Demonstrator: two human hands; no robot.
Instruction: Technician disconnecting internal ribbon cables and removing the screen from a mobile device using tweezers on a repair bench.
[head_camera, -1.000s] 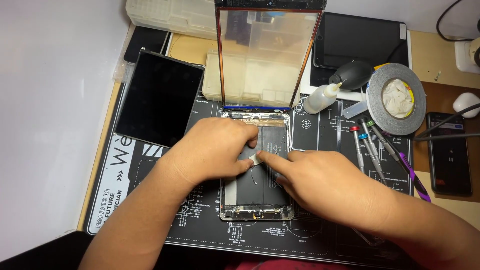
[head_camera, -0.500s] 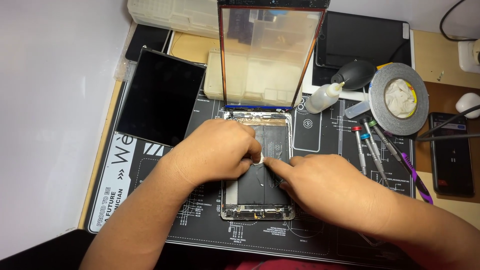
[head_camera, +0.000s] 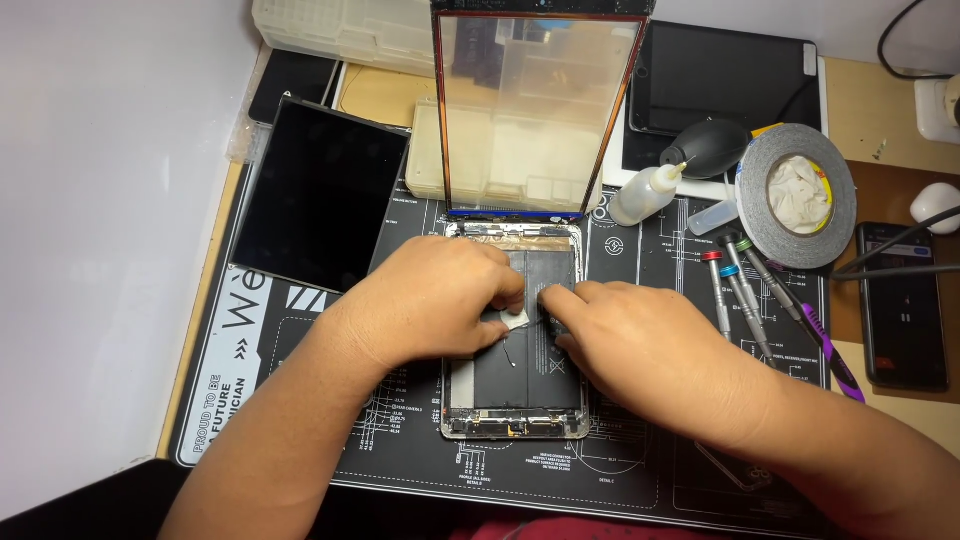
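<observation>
1. The opened tablet (head_camera: 515, 395) lies mid-mat, its long axis running 6 to 12 o'clock, its lower end towards the person
2. The left hand (head_camera: 430, 300) and right hand (head_camera: 640, 335) meet over its middle, fingertips pinching together on a small pale tab (head_camera: 513, 319)
3. At 12 o'clock the lifted glass panel (head_camera: 535, 110) stands upright off the tablet's top edge
4. At 3 o'clock lie screwdrivers (head_camera: 735, 285); a tape roll (head_camera: 797, 195) sits at 2 o'clock
5. A dark display panel (head_camera: 320, 195) rests at 10 o'clock on the work mat (head_camera: 300, 420)

Opened tablet (head_camera: 515, 385) flat on mat, black battery exposed, glass panel (head_camera: 530, 110) raised upright
</observation>
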